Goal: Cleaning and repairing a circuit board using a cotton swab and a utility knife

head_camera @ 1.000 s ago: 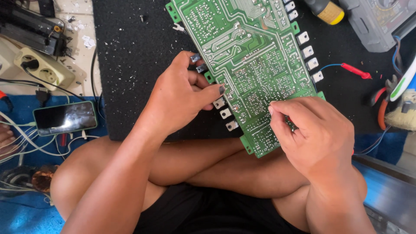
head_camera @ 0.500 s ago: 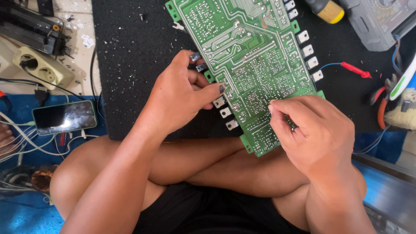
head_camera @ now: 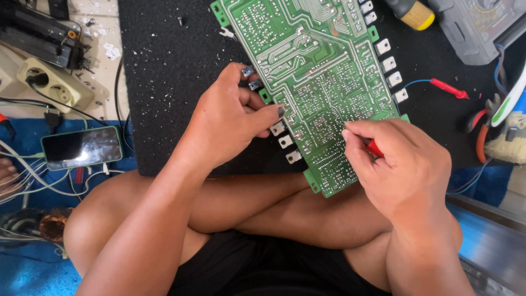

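The fingers of the right hand (head_camera: pixel 405 164) stay closed on a red tool (head_camera: pixel 374 148) at the near end of the green board (head_camera: pixel 323 82), the left hand (head_camera: pixel 230 118) still pinches its left edge over the black mat (head_camera: pixel 164 82), and nothing has shifted, so the work seems paused.

lay at the left edge of the frame on blue cloth: a phone (head_camera: pixel 82 148), flat, rectangular, green-rimmed, its screen dark and glossy, smeared with pale reflections.
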